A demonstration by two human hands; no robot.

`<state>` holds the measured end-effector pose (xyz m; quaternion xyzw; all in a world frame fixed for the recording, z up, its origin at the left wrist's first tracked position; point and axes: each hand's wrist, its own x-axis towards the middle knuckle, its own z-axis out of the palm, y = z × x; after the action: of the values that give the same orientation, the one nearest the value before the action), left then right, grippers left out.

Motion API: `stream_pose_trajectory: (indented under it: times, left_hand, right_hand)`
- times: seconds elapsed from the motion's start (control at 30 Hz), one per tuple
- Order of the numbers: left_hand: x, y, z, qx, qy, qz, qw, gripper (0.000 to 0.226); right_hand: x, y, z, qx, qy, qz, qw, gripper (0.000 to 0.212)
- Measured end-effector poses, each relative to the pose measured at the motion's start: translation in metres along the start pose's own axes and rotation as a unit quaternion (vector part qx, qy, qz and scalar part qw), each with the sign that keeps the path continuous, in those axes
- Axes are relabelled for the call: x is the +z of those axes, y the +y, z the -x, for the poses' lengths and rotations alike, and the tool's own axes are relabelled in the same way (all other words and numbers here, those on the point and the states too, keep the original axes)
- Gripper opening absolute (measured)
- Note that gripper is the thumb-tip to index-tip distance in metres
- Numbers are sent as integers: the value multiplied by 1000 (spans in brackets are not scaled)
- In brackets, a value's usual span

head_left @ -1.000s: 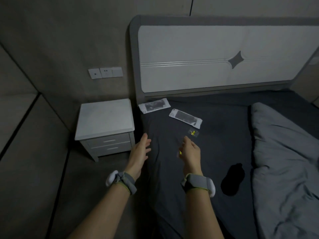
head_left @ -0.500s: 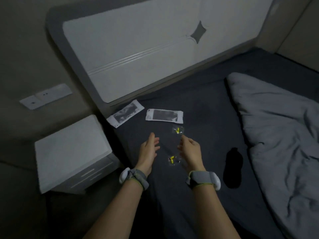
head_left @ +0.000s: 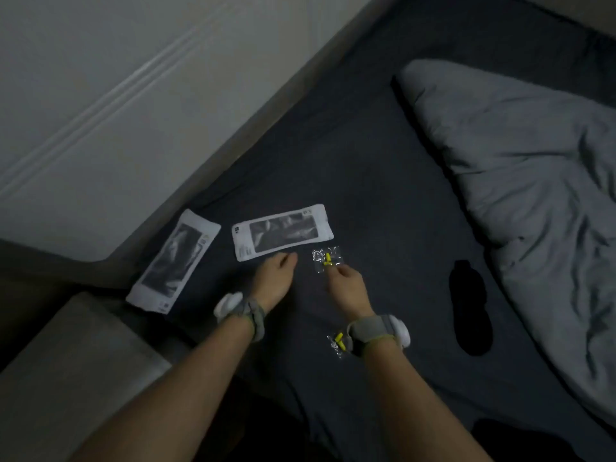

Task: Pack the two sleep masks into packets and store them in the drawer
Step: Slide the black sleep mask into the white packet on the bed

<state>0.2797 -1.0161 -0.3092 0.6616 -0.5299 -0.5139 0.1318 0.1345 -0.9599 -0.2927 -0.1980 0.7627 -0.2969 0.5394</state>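
Two packets sit on the bed: near packet (head_left: 282, 232) right at the left hand (head_left: 275, 281), far packet (head_left: 174, 261) by the headboard. Right hand (head_left: 346, 288) pinches at an earplug baggie (head_left: 327, 258); left grip's loose and empty. One sleep mask (head_left: 470, 306) lies unpacked, so it's pretty much the start; grabbing it looks next.

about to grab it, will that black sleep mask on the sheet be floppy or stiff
Probably floppy: the sleep mask lies flat and thin on the sheet. Likely light, so it should sag when lifted by one end. It won't roll.
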Motion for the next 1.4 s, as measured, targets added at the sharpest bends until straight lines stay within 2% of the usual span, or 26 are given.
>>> stream_pose_trajectory:
  times: [0.03, 0.1, 0.2, 0.27, 0.37, 0.5, 0.6, 0.8, 0.9, 0.97, 1.0, 1.07, 1.13, 1.2, 1.3, 1.4]
  left_hand:
    - [0, -5, -22, 10, -19, -53, 998, 31]
    - [1, -14, -64, 49, -48, -185, 980, 40]
    - [7, -31, -124, 129, -74, -403, 903, 62]
    - [10, -40, -156, 160, -99, -493, 850, 77]
    - [17, -47, -193, 157, -117, -560, 805, 97]
    - [18, -57, -219, 95, -145, -587, 791, 114]
    - [14, -60, -224, 98, -148, -608, 774, 115]
    - [-10, -55, -178, 122, -142, -604, 775, 119]
    - [-23, -54, -135, 158, -127, -548, 812, 118]
    - [-27, -57, -113, 186, -128, -491, 841, 118]
    - [-29, -55, -98, 199, -139, -466, 851, 119]
    - [-32, -50, -62, 231, -151, -426, 862, 118]
    - [-33, -43, -38, 264, -170, -395, 863, 113]
    - [-31, -31, -9, 306, -174, -380, 856, 108]
    - [-22, -13, 31, 326, -191, -370, 849, 109]
    - [-3, 8, 60, 324, -203, -417, 825, 116]
  right_hand:
    - [4, -1, -14, 8, -1, 20, 1000, 24]
    - [8, -3, -37, 23, -1, 62, 998, 26]
    - [10, 2, -64, 30, -11, 144, 989, 33]
    - [10, 6, -78, 30, -21, 217, 976, 38]
    - [5, 7, -95, 36, -19, 254, 966, 37]
    - [-4, -1, -104, 34, -4, 253, 967, 29]
    - [-6, 1, -104, 40, -4, 258, 965, 28]
    - [-16, -5, -82, 34, -8, 205, 978, 24]
    - [-26, -9, -66, 23, 10, 178, 984, 21]
    - [-31, -11, -63, 23, 31, 121, 992, 18]
    - [-35, -11, -56, 25, 37, 91, 995, 25]
    - [-42, -9, -38, 25, 34, 57, 997, 50]
    - [-45, -10, -21, 28, 28, 43, 998, 61]
    - [-52, -8, 2, 32, 21, 0, 999, 50]
    - [-66, 0, 39, 28, 16, -83, 996, 18]
    - [-80, 7, 69, 22, 48, -137, 989, 12]
